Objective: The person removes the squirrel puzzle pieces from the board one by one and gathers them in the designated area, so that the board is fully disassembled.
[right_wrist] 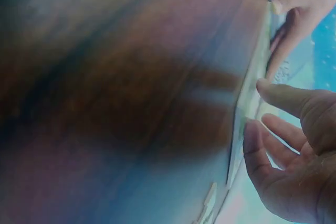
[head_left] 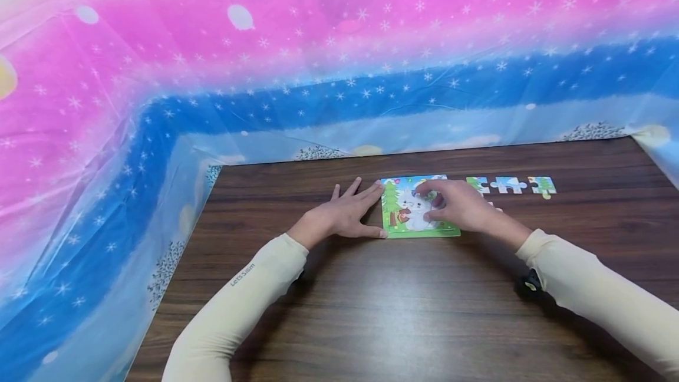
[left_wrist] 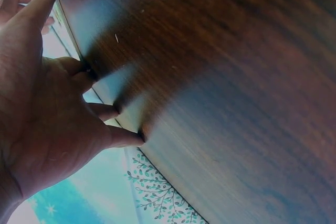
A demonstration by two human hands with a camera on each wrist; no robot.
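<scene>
Puzzle [head_left: 407, 207] near counter's [head_left: 392, 311] far edge looks mostly filled, loose pieces [head_left: 508, 185] remaining; left fingers [head_left: 372, 190] spread; whether right fingers [head_left: 434, 185] grip, we cannot tell.

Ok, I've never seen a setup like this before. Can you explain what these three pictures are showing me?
There's no machine here, just one person's bare hands. The wide picture comes from a camera on the head, looking forward and down; the other two come from cameras on the left and right wrists. On the wooden table lies a puzzle, with loose pieces to its right. The left hand is spread, touching the puzzle's left edge. The right hand is over the puzzle, fingers bent; I can't tell whether it holds a piece. Behind the table hangs a printed cloth.
</scene>
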